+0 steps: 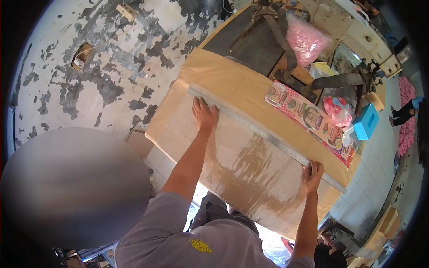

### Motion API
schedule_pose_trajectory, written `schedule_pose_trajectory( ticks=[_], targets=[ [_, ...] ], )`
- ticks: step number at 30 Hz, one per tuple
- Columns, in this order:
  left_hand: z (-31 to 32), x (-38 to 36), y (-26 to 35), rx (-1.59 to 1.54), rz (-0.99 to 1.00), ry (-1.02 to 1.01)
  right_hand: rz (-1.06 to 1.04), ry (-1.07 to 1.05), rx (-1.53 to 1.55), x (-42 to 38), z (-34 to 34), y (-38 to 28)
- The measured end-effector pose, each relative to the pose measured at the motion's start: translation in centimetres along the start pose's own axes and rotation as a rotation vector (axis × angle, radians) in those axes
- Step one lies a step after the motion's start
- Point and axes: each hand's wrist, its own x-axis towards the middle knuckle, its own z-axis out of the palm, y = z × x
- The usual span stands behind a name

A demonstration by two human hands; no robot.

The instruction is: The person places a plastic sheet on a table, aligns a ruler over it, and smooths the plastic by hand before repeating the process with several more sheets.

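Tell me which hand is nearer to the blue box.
Right. The right hand is at the ruler, toward the end on the blue box's side; the left hand is by the ruler's opposite end, clearly farther from the box.

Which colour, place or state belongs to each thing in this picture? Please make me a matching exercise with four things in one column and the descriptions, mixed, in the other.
Things:
1. long ruler
2. large clear plastic bag
3. box with a slot
4. print on the shirt

Descriptions:
A. bright blue
B. yellow
C. lies flat, touched by the left hand and the right hand
D. filled with something pink

Right pairs: 1-C, 2-D, 3-A, 4-B
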Motion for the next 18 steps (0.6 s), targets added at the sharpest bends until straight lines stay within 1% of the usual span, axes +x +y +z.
schedule_pose_trajectory(
  ticks=[2,8,10,11,12,13,14,15,16,17,18],
  targets=[
    [-0.4,-0.1,0.4,0.01,-0.036,-0.052,0.009,0.0,-0.001,-0.4,0.6,-0.3],
    [-1.2,0.4,1.1,0.056,-0.057,-0.105,-0.016,0.038,0.005,-0.6,1.4,-0.4],
    [1.7,0.3,-1.3,0.131,-0.001,-0.077,-0.002,0.053,-0.015,-1.3,2.1,0.8],
    [1.9,0.2,-1.3,0.069,-0.025,-0.071,0.001,0.064,0.005,-1.6,2.2,1.0],
    [0.4,0.9,-0.5,0.009,-0.103,-0.223,0.056,0.017,-0.002,-1.3,1.6,0.3],
    [2.5,0.5,-1.7,0.013,-0.041,-0.102,0.022,0.094,-0.044,-1.4,1.3,0.2],
    [2.9,0.4,-1.6,0.07,0.054,0.03,0.052,0.125,-0.055,-1.6,0.8,0.0],
    [0.8,0.6,0.5,0.01,0.002,-0.058,0.05,0.105,-0.048,-1.8,0.2,0.5],
    [-0.1,0.4,1.6,0.031,0.04,-0.046,0.064,0.165,-0.073,-2.5,0.1,0.7],
    [-0.1,0.3,1.9,0.042,0.07,-0.022,0.132,0.139,-0.159,-2.7,-0.9,0.1],
    [-1.2,0.1,3.1,0.1,0.011,-0.129,0.214,0.167,-0.179,-3.5,-0.9,0.2]
  ],
)
